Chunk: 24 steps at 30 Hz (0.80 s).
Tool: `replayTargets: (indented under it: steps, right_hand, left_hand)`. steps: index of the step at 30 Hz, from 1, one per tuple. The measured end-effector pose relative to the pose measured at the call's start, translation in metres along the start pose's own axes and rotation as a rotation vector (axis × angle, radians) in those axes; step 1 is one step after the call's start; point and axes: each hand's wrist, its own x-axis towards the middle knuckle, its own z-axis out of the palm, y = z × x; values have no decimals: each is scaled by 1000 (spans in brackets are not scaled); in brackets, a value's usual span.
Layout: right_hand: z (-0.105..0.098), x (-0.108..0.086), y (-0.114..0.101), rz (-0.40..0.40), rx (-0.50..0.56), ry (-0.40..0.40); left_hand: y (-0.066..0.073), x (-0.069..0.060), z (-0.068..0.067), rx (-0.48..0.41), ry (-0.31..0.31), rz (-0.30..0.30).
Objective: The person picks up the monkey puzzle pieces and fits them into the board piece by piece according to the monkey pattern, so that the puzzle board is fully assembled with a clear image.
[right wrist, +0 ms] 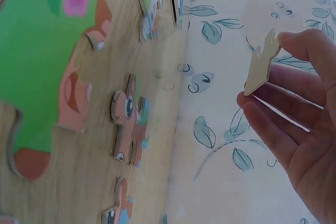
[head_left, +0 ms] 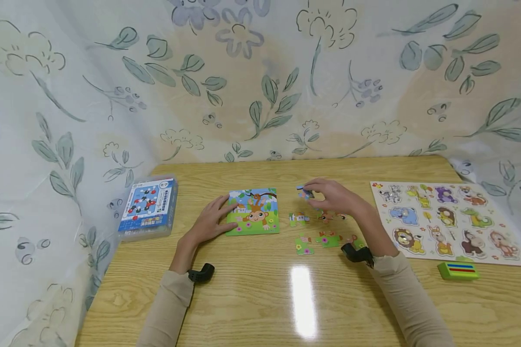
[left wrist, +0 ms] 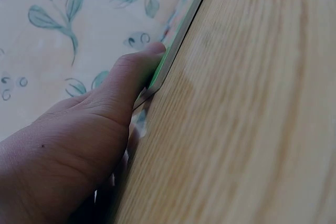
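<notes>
In the head view my left hand (head_left: 211, 219) rests on the left side of a square monkey picture board (head_left: 253, 226) with its fingers spread. The left wrist view shows the thumb (left wrist: 137, 66) on the board's edge (left wrist: 170, 59). My right hand (head_left: 330, 195) pinches a jigsaw piece (head_left: 305, 193) above the table, right of the board. In the right wrist view the piece's plain pale back (right wrist: 260, 66) faces the camera, between thumb and fingers. Loose jigsaw pieces (head_left: 305, 246) lie below that hand, one with an eye (right wrist: 126, 114); the forearm partly covers the group.
A clear box with a blue molecule-model label (head_left: 147, 207) stands at the table's left. On the right lies a wooden animal puzzle board (head_left: 438, 221), with a green block with coloured bars (head_left: 458, 271) near its front edge. A floral curtain (head_left: 260, 96) hangs behind the table.
</notes>
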Motion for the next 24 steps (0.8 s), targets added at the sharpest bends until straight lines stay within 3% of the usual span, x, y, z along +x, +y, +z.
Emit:
replayTargets:
  steps: [15,24]
  right_hand:
    - [11,0,-9,1,5,-20]
    - [21,26,-31,-17,-14,-9]
  left_hand:
    - [2,-3,5,19,7,3]
    - [2,-3,8,24,24,6]
